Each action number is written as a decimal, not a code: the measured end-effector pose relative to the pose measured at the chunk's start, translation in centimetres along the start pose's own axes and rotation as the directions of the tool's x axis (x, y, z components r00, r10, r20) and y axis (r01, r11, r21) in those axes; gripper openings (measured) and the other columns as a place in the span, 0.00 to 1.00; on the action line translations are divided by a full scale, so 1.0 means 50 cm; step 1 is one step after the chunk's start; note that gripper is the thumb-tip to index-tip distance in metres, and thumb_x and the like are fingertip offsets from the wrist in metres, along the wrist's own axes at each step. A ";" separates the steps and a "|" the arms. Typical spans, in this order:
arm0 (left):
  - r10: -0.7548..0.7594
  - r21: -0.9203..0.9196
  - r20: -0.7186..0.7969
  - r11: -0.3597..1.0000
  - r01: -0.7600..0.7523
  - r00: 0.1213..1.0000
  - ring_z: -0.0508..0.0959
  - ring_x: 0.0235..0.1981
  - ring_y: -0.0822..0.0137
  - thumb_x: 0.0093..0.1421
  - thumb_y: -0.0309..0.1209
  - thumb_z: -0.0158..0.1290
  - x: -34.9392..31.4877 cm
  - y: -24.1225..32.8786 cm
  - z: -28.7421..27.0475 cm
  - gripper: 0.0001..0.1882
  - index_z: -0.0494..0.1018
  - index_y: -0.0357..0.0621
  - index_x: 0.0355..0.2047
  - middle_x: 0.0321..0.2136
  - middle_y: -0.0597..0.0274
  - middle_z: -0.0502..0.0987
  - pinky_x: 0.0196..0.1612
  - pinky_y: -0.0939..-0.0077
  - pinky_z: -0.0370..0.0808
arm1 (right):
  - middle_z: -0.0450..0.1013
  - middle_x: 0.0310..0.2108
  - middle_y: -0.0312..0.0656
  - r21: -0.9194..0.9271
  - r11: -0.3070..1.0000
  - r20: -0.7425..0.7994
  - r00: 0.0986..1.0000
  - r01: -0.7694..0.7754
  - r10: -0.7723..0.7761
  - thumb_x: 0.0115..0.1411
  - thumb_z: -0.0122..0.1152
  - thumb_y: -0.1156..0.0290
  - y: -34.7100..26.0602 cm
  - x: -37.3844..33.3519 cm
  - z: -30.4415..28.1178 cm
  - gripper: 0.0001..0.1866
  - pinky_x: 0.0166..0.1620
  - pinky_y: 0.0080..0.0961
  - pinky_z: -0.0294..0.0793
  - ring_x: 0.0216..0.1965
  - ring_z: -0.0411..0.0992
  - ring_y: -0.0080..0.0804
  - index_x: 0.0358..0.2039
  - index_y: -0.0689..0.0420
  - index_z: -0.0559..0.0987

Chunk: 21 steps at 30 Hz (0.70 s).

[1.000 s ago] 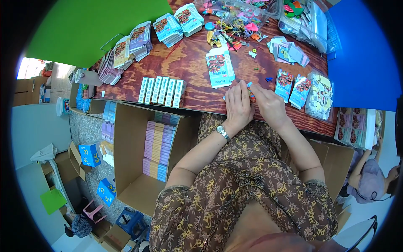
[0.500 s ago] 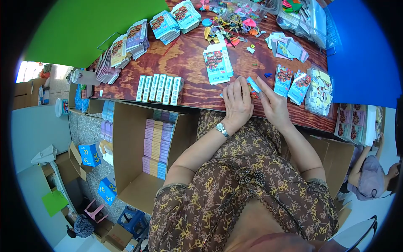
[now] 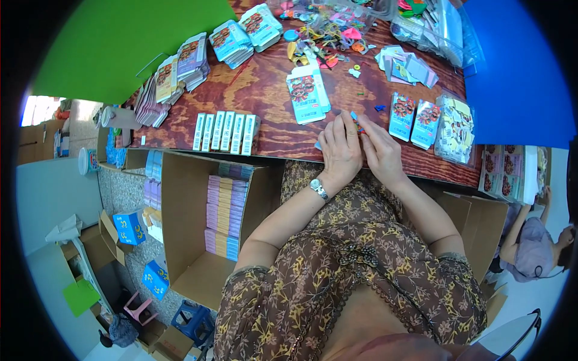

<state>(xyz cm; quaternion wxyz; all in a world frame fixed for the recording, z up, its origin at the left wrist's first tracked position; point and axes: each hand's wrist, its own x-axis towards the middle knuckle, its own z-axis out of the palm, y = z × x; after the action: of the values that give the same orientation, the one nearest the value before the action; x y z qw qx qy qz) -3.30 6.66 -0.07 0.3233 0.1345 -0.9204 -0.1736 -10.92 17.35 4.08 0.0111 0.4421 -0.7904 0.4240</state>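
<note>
Near the table's front edge, a small light blue carton is mostly covered by my two hands. My left hand lies over it with the fingers together, and a pale blue corner shows beside that wrist. My right hand closes on the carton's other side, its fingertips close to the left ones. How far the carton is folded cannot be seen. Just beyond the hands lie flat blue printed cartons. To the right are two light blue printed cartons, side by side.
A row of filled-out small boxes stands at the front left. Stacks of flat cartons line the back left. Colourful small pieces heap at the back; a clear tray of cards sits right. An open cardboard box stands below.
My right hand has moved left and closed in toward the left hand, covering more of the carton. My left hand has stayed nearly in place.
</note>
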 end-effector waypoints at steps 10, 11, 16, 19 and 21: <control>-0.300 0.002 -0.062 0.954 0.300 0.952 0.64 0.58 0.34 0.56 0.52 0.64 0.103 -0.160 0.026 0.50 0.55 0.28 0.66 0.60 0.31 0.61 0.59 0.43 0.63 | 0.71 0.62 0.45 0.333 0.860 0.010 0.914 -0.386 0.406 0.69 0.54 0.74 0.249 0.062 -0.211 0.23 0.57 0.27 0.72 0.57 0.71 0.28 0.64 0.61 0.71; -0.326 0.094 -0.039 0.940 0.329 0.944 0.63 0.60 0.34 0.54 0.55 0.65 0.113 -0.165 0.031 0.55 0.53 0.28 0.67 0.62 0.30 0.59 0.61 0.43 0.62 | 0.71 0.62 0.44 0.308 0.858 0.022 0.904 -0.412 0.426 0.69 0.54 0.73 0.266 0.066 -0.231 0.24 0.57 0.26 0.72 0.57 0.72 0.27 0.65 0.60 0.70; -0.491 0.278 0.204 0.859 0.430 0.847 0.62 0.63 0.34 0.46 0.57 0.69 0.145 -0.193 0.042 0.64 0.49 0.27 0.69 0.65 0.30 0.56 0.63 0.42 0.61 | 0.70 0.62 0.51 -0.522 0.838 -0.112 0.986 -0.161 0.120 0.69 0.56 0.67 0.281 0.086 -0.254 0.26 0.61 0.37 0.68 0.61 0.69 0.45 0.66 0.57 0.68; -0.534 0.233 0.263 0.843 0.484 0.804 0.63 0.62 0.34 0.44 0.50 0.72 0.154 -0.204 0.030 0.65 0.46 0.28 0.70 0.65 0.29 0.55 0.63 0.42 0.61 | 0.69 0.61 0.53 -0.481 0.872 -0.125 0.992 -0.091 0.035 0.68 0.59 0.66 0.207 0.110 -0.216 0.27 0.63 0.42 0.65 0.63 0.65 0.52 0.65 0.57 0.69; -0.513 0.181 0.264 0.858 0.481 0.817 0.61 0.63 0.34 0.43 0.45 0.74 0.155 -0.205 0.013 0.66 0.43 0.27 0.70 0.66 0.29 0.53 0.64 0.42 0.60 | 0.70 0.60 0.52 -0.487 0.873 -0.110 0.989 0.031 -0.096 0.65 0.62 0.69 0.177 0.112 -0.187 0.27 0.63 0.42 0.65 0.62 0.66 0.51 0.64 0.57 0.70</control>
<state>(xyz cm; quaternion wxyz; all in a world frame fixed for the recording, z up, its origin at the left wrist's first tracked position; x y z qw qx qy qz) -8.19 -5.23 -0.47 0.1142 0.3589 -0.8995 -0.2215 -23.94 22.08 6.42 0.1872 0.4221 -0.8538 0.2405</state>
